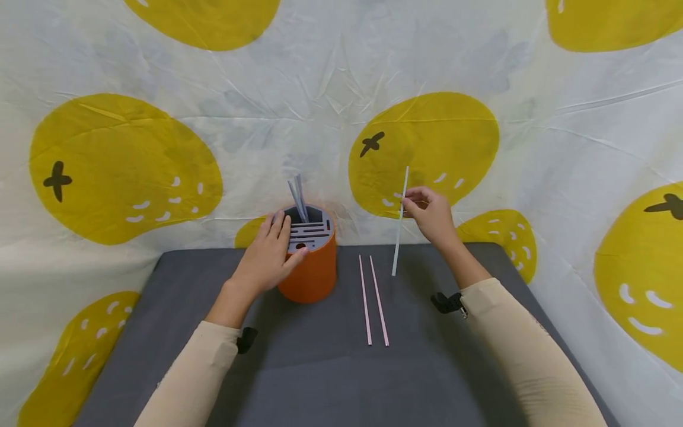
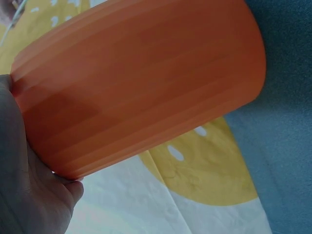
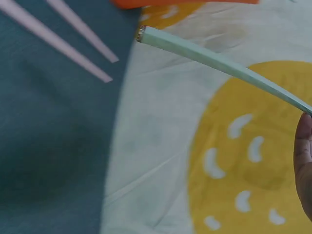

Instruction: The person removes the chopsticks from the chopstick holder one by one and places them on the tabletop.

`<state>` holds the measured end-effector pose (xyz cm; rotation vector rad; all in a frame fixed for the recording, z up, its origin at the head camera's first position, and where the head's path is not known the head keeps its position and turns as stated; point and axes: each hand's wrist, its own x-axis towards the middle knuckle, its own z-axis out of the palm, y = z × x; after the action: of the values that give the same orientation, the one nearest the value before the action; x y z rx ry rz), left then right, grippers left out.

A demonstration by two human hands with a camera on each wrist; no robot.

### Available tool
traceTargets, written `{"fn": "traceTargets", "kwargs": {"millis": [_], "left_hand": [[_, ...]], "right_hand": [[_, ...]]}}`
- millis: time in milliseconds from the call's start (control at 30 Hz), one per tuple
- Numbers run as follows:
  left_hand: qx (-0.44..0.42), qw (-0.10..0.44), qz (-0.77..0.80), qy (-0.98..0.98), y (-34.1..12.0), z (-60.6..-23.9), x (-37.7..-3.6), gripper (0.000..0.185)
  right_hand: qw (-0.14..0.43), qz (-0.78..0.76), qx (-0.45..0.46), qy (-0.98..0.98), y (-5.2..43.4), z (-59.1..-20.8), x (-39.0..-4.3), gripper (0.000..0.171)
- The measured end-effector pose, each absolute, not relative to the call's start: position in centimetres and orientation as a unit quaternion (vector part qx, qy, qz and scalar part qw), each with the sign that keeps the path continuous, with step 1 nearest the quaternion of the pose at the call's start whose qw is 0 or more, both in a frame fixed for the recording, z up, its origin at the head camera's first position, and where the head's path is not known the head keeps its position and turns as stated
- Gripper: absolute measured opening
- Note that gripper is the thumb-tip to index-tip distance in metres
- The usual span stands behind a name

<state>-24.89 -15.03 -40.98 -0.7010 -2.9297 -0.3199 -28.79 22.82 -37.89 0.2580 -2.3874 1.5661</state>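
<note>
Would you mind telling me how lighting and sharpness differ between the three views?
Head: brightest, soft shadows on the table; left wrist: dimmer, the left hand shaded and the table bluish; right wrist: table also bluish, the pink sticks softer than the pale green stick.

Soft, even light here; I see diffuse shadows on the grey table (image 1: 320,379) below the left hand (image 1: 267,252) and right hand (image 1: 429,213). The left-wrist view is dim, that hand shaded; the right-wrist view blurs the pink sticks (image 3: 58,42) away from its hand.
</note>
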Motion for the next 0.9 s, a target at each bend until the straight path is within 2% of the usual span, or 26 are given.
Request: {"fn": "traceTargets", "kwargs": {"millis": [300,533,900], "left_hand": [[-0.227,0.058,-0.106,-0.966,-15.3,-41.0,-24.7,0.089],[-0.227,0.06,-0.108,-0.966,-15.3,-40.9,-24.6,0.089],[-0.227,0.068,-0.105,-0.966,-15.2,-41.1,-24.7,0.089]], "right_hand": [[0.063,0.444,0.072,-0.891,23.5,-43.0,-28.3,0.025],[0.03,0.433,0.057,-0.899,23.6,-46.3,-28.4,0.021],[-0.029,0.42,-0.021,-0.907,23.5,-50.9,-27.9,0.021]]}}
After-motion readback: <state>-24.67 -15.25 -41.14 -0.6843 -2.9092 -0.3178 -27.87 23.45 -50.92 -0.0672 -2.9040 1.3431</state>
